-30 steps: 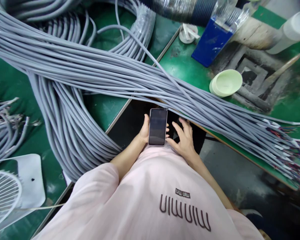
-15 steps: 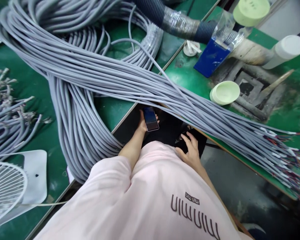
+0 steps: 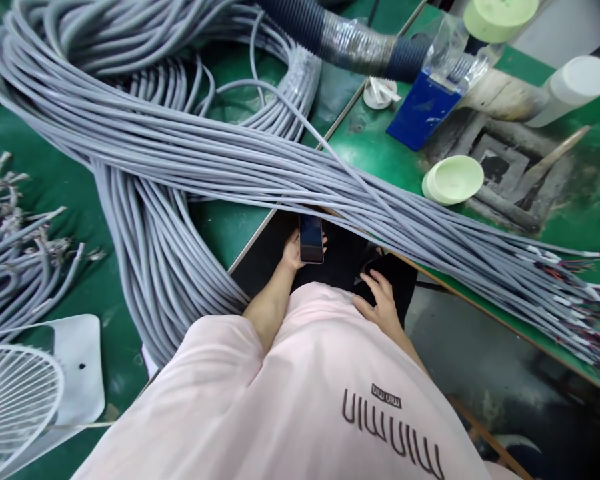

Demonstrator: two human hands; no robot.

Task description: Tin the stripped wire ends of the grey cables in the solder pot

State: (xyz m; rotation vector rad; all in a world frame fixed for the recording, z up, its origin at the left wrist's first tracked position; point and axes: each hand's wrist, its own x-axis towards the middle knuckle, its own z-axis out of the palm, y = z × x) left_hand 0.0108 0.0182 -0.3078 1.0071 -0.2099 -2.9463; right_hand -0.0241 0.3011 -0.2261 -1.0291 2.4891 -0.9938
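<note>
A dark smartphone (image 3: 311,240) lies in my left hand (image 3: 293,251), low over my lap; the fingers wrap round behind it and their tips show at its right edge. My right hand (image 3: 381,301) rests on my dark-clothed thigh with its fingers apart, and nothing is in it. Just beyond both hands a thick bundle of grey cables (image 3: 260,160) stretches across the gap between the green tables. At the bundle's right end, stripped coloured wires with white tags (image 3: 575,293) lie fanned out.
A white fan (image 3: 17,400) stands at the lower left, below cut cable ends (image 3: 25,247). On the right table are a pale green cup (image 3: 455,181), a blue box-shaped nozzle (image 3: 423,112) on a flexible duct, a white bottle (image 3: 573,90) and a brush (image 3: 555,157).
My left hand has shifted slightly right and down with the smartphone, which now stands straighter in view. My right hand has hardly moved. The camera view has tilted a little.
</note>
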